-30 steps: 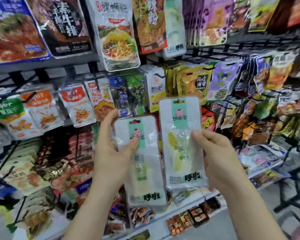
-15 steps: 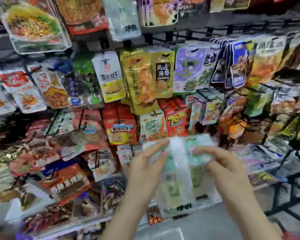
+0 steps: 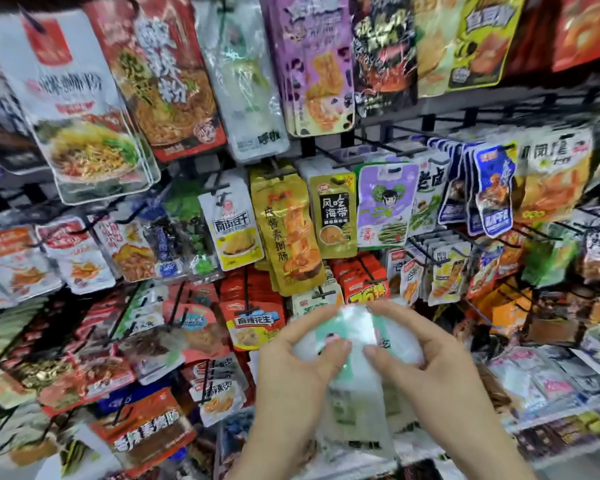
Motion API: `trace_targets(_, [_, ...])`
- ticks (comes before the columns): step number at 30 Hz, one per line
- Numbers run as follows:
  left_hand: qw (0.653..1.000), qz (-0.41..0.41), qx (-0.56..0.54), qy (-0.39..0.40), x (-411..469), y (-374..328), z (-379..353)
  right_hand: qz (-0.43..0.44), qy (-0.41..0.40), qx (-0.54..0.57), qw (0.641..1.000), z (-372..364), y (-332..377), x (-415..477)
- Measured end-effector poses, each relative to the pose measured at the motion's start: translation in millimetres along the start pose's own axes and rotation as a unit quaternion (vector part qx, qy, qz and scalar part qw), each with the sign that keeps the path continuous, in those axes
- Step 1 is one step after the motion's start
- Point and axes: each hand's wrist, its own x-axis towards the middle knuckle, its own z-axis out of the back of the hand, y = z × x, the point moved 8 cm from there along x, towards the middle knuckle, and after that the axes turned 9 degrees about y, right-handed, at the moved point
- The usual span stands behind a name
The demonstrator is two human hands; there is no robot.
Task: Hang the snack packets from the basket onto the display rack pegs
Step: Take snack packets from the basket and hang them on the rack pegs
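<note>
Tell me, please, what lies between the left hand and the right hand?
In the head view, the white-and-green snack packets lie between the left hand and the right hand; both hands pinch their upper part.

An olive packet [image 3: 333,216] mid-rack read "风吃海带", the gold packet [image 3: 286,237] to its left read "素捆肠", a red packet [image 3: 253,325] lower left read "麻辣花生", a clear packet [image 3: 246,81] above read "呼啦", held packets [image 3: 357,327] had blurred print

Glossy clear plastic snack packets [image 3: 355,344]; black metal pegs [image 3: 426,252]; shiny foil gold packet [image 3: 286,233]
</note>
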Motion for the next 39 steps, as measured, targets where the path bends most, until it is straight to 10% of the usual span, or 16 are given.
trace_targets(18, [0.955, -0.270, 0.079, -0.092, 60.5, -204.7, 122.5, 0.318, -0.060, -0.029, 0.946, -20.2, 245.6, 141.4])
trace_targets(26, [0.917, -0.314, 0.237, -0.066, 84.5, -243.3, 130.5, 0.299, -0.060, 0.017, 0.952, -48.0, 277.6, 215.9])
trace_targets(39, [0.932, -0.316, 0.176, -0.026, 132.4, -259.8, 129.4, 0.257, -0.091, -0.006, 0.962, -42.1, 264.4, 229.4])
